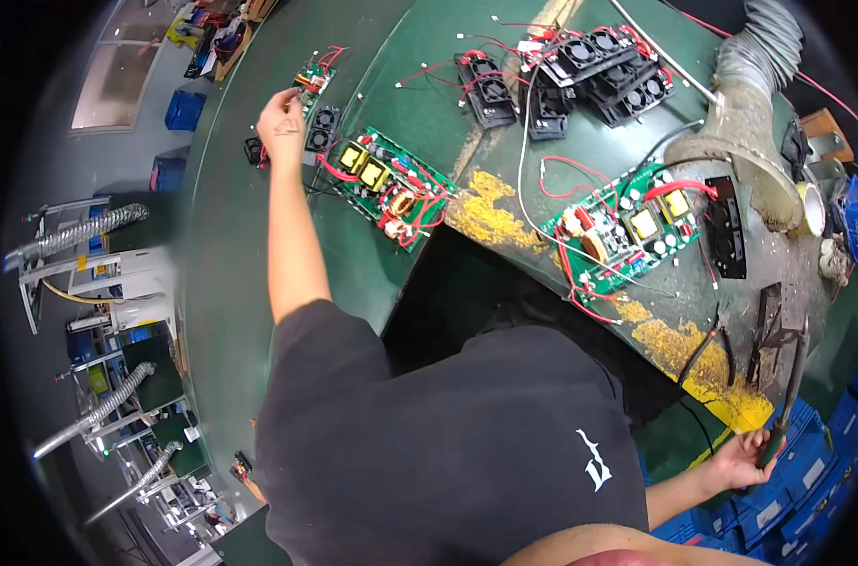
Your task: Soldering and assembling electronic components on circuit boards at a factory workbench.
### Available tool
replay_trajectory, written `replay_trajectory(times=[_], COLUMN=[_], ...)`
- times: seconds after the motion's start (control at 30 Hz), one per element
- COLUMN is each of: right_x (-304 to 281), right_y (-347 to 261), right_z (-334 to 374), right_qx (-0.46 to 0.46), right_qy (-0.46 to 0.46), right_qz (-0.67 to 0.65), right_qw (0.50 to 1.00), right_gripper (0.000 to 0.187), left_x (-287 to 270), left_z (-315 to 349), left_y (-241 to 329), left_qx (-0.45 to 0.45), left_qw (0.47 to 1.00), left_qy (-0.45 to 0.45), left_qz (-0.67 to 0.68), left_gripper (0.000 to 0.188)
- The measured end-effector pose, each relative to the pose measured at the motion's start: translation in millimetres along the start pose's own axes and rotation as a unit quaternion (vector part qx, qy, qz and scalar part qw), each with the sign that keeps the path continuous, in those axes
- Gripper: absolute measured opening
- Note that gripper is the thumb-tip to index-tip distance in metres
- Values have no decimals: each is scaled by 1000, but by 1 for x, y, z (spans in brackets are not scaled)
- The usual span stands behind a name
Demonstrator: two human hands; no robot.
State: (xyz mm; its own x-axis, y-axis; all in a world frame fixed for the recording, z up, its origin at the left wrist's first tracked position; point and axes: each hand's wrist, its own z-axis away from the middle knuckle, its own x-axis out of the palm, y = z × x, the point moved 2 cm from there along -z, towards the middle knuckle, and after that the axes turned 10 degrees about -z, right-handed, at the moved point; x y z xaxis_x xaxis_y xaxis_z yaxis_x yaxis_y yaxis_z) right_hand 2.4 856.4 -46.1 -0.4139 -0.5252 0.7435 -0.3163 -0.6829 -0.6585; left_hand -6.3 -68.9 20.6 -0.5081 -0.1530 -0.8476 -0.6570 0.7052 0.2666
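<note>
My left hand point(283, 127) reaches far out at the upper left, its fingers closed at the edge of a green circuit board point(314, 79) with red wires. Right beside that hand lies a black twin-fan unit point(322, 127). At the lower right my right hand point(742, 460) is wrapped round the dark handle of a soldering iron point(778, 436), whose metal shaft points up along the bench edge. Between my arms are two larger circuit boards, one at left point(387, 185) and one at right point(627, 226), both with yellow transformers and red wires.
Several black fan units point(599, 71) are heaped at the back. A grey fume hose with a funnel point(745, 141) stands at the right, near a black bracket point(726, 226) and a tape roll point(810, 209). Blue bins point(806, 462) sit below the bench at right.
</note>
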Motion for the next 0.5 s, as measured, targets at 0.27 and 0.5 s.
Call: replay_trajectory(times=[0.27, 0.5], right_x=[4, 24], right_y=[-15, -21], right_z=[11, 31], right_qx=[-67, -122], right_qy=[-9, 72], right_qz=[7, 55], right_qw=[998, 988], right_gripper=[47, 46], left_x=[60, 113], left_z=[-105, -104], left_y=[-94, -99], left_qx=[-99, -307], left_qw=[948, 895], left_qy=[-103, -140], left_qz=[-283, -292], left_gripper=[46, 56])
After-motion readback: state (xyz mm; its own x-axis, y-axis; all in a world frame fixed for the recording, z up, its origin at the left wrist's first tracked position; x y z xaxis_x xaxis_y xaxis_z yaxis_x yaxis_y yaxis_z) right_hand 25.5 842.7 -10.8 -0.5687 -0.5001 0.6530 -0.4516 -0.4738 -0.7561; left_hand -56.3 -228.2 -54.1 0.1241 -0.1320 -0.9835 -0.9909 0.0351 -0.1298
